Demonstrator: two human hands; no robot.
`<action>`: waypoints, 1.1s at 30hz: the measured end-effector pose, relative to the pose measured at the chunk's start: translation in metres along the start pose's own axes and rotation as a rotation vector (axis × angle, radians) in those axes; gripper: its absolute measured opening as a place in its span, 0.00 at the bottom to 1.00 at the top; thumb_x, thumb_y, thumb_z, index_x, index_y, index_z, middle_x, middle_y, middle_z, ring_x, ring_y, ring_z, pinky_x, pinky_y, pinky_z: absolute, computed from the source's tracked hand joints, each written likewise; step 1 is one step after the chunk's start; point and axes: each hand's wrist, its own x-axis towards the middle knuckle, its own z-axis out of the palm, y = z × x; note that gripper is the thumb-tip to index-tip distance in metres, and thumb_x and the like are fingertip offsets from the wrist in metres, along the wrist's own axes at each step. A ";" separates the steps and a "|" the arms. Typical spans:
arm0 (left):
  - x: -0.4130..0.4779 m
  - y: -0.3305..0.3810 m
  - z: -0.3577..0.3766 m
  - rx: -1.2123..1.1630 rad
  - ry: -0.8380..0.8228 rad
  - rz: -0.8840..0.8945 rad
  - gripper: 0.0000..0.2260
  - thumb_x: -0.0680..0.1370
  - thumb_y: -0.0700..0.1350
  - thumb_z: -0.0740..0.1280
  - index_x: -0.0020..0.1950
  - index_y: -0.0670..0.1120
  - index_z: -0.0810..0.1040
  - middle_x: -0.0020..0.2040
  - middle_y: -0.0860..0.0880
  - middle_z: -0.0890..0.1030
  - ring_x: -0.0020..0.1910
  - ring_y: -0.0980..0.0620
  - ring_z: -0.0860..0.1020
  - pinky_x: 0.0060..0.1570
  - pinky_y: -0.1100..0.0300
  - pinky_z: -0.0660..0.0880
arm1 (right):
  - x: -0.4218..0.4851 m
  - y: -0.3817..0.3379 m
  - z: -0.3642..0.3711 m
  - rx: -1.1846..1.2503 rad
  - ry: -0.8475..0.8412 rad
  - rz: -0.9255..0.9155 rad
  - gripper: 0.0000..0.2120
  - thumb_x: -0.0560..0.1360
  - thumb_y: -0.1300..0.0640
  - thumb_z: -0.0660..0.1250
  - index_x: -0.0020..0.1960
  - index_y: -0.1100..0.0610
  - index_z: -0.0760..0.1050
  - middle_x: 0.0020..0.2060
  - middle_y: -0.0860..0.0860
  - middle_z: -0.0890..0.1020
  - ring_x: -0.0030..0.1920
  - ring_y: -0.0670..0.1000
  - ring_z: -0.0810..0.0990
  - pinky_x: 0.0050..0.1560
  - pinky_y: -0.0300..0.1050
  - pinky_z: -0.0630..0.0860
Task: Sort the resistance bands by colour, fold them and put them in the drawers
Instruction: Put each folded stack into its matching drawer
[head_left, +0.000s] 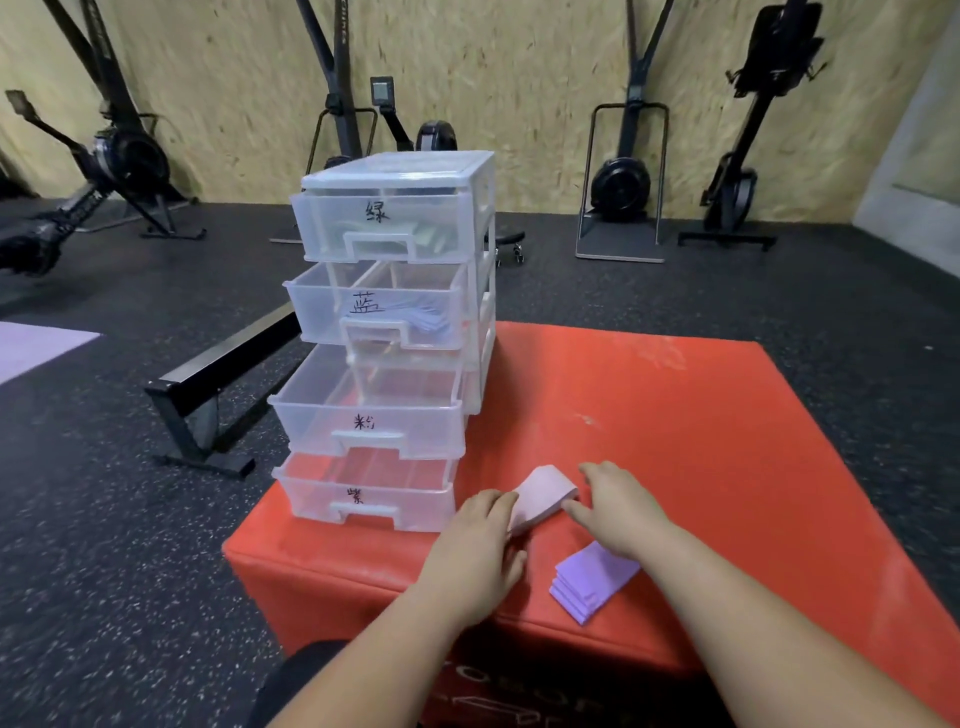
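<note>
A clear plastic drawer unit (480, 218) with several labelled drawers stands on the left part of a red padded box (701, 426). The top drawer (382, 226) holds green bands, the second (376, 306) bluish ones; the third drawer (369, 410) and the bottom drawer (363, 493) are pulled out and look bare. A folded pink band (543, 496) lies in front of the unit. My left hand (478, 551) presses its left end and my right hand (615, 512) touches its right end. A stack of folded purple bands (589, 584) lies under my right wrist.
Black rowing machines (623, 171) stand along the chipboard wall. A black metal frame (218, 395) lies on the speckled floor left of the box. A pale purple mat (31, 348) shows at the far left edge.
</note>
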 end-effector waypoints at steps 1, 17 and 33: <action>0.002 -0.001 0.002 -0.003 -0.007 -0.007 0.31 0.77 0.53 0.67 0.78 0.44 0.67 0.72 0.46 0.71 0.70 0.45 0.71 0.73 0.53 0.68 | 0.004 0.000 0.003 0.005 0.011 0.008 0.33 0.80 0.39 0.65 0.79 0.56 0.66 0.70 0.56 0.74 0.70 0.60 0.73 0.69 0.54 0.72; 0.035 -0.003 0.026 0.149 0.010 -0.198 0.16 0.78 0.55 0.67 0.61 0.49 0.75 0.59 0.48 0.77 0.58 0.43 0.74 0.58 0.48 0.74 | 0.048 -0.014 0.032 0.073 -0.022 0.187 0.28 0.73 0.33 0.69 0.65 0.50 0.79 0.62 0.57 0.80 0.64 0.63 0.75 0.64 0.56 0.75; 0.026 0.006 0.002 -0.500 0.131 -0.289 0.30 0.85 0.56 0.63 0.84 0.49 0.60 0.80 0.51 0.70 0.78 0.53 0.69 0.77 0.52 0.66 | -0.014 -0.041 -0.020 0.793 0.159 -0.145 0.13 0.71 0.64 0.75 0.49 0.49 0.79 0.43 0.48 0.85 0.42 0.47 0.81 0.44 0.44 0.77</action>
